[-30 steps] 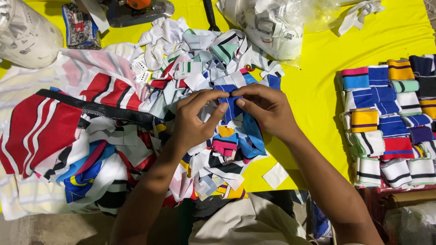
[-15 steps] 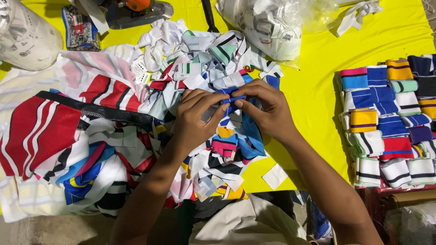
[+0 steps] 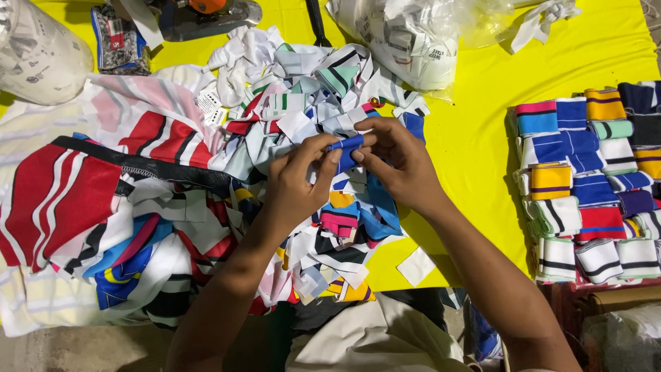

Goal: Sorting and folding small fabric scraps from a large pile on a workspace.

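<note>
Over the heap of fabric scraps at the middle of the yellow table, your left hand and right hand meet, both pinched shut on a small blue fabric strip (rolled or folded, I cannot tell which) held just above the pile. At the top edge, a clear plastic bag of white pieces lies beside a small blue-edged packet. White tags rest on the red-and-white striped cloth to your left. Folded striped cuffs sit stacked in rows, well apart, at your right.
</note>
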